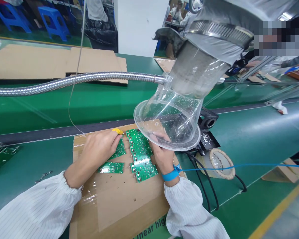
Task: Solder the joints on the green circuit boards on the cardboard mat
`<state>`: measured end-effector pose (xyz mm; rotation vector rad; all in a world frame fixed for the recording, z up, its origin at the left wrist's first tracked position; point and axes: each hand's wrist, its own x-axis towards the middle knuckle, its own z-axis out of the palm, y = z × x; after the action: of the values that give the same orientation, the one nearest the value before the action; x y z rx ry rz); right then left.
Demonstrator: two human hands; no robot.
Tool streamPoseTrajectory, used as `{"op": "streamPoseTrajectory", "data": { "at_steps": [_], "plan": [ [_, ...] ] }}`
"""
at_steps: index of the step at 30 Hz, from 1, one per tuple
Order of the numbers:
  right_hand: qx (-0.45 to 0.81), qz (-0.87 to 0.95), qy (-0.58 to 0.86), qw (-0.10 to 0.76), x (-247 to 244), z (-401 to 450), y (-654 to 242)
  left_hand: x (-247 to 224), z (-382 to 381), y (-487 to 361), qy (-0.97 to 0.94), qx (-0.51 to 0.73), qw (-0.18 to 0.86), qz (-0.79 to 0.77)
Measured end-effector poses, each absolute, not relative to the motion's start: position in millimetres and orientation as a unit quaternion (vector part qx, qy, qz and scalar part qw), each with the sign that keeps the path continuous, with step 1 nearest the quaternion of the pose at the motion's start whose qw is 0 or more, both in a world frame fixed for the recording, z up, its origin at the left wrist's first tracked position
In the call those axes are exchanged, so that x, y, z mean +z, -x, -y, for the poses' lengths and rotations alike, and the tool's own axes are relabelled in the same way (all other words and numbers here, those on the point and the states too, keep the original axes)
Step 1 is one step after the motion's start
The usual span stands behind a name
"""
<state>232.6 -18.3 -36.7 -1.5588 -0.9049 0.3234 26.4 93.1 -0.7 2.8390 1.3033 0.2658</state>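
Observation:
Green circuit boards lie in a column on a brown cardboard sheet. Two more boards sit to their left. My left hand is closed around a small yellow item with a thin wire at its tip, which reaches the top of the column. My right hand, with a blue wrist strap, is at the right side of the boards. Its fingers are partly behind the clear funnel hood, and what they hold, if anything, I cannot make out.
A metal flexible hose crosses above the bench to the hood. At the right stand a black holder, a round translucent container and black cables. More boards lie far left. Cardboard sheets lie behind.

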Motion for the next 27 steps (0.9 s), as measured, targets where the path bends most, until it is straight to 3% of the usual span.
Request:
{"op": "streamPoseTrajectory", "data": {
  "at_steps": [7, 20, 27],
  "plan": [
    [0.175, 0.382, 0.664, 0.618, -36, 18, -231, 0, -92, -27, -0.904, 0.063, -0.009, -0.424],
    [0.119, 0.316, 0.669, 0.662, -39, 23, -241, 7, -57, 48, -0.872, 0.131, -0.006, -0.472],
    [0.112, 0.297, 0.674, 0.667, -30, 29, -240, -15, -2, 64, -0.850, 0.207, 0.111, -0.471]
  ]
}}
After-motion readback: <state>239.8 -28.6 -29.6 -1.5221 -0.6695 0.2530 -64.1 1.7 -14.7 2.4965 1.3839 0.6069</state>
